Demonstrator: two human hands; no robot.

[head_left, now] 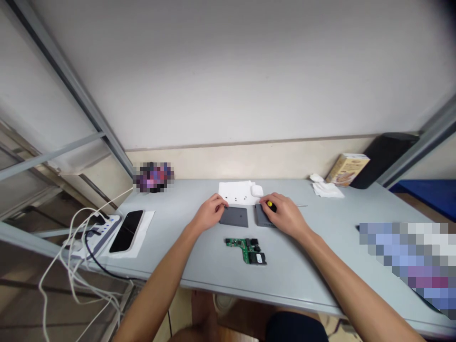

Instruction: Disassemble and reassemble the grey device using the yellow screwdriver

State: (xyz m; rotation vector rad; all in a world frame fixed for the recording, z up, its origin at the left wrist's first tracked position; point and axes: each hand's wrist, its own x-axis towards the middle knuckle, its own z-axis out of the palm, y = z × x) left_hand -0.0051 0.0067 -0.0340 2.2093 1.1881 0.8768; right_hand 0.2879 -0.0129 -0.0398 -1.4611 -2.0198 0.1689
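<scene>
My left hand (209, 212) is closed, its fingertips pinched at the upper left corner of a flat dark grey cover plate (234, 217). The plate lies on the table. My right hand (285, 214) is closed around a screwdriver with a yellow-ended black handle (271, 205); its thin shaft sticks out to the right. Under that hand's fingers sits a dark grey casing (262, 218), partly hidden by them. Nearer me lies a green circuit board (245, 248) with black connectors. Behind the plate, several tiny dark screws (235, 199) rest on a white paper (233, 188).
A white earbud case (257, 191) stands on the paper's right edge. On the left are a phone (127, 231) and a power strip (101, 236) with tangled cables. Crumpled tissue (326, 187), a yellow box (348, 169) and a black cylinder (383, 159) are at the back right.
</scene>
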